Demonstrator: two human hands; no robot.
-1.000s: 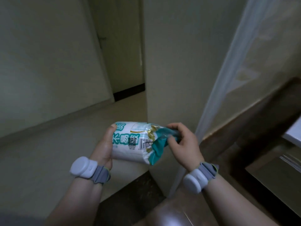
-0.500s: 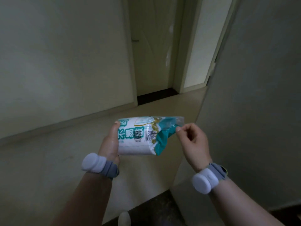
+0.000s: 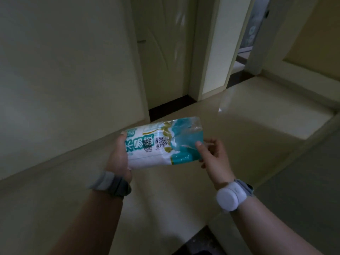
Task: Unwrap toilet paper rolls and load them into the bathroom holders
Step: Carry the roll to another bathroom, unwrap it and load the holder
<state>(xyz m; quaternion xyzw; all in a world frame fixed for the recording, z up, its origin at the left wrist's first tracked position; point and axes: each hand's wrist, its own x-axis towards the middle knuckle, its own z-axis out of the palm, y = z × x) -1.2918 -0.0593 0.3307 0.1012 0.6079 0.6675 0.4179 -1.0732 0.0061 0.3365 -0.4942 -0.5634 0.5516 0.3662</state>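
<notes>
Plastic-wrapped roll [image 3: 147,150] | left grip [image 3: 119,160] clasps its end | right grip [image 3: 215,159] pinches loose wrapper [image 3: 185,137]

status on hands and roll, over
Left hand grips wrapped toilet paper roll. Right hand pinches its teal wrapper end. Wrapper not yet off; nothing blocking the hands.

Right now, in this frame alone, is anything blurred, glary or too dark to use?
Head view: dim, greenish light overall; the left wristband is motion-smeared, the right wristband sharp; the wrapped roll is legible, with slight glare on its clear plastic end; wide-angle distortion tilts the door; the floor shows a soft sheen.
</notes>
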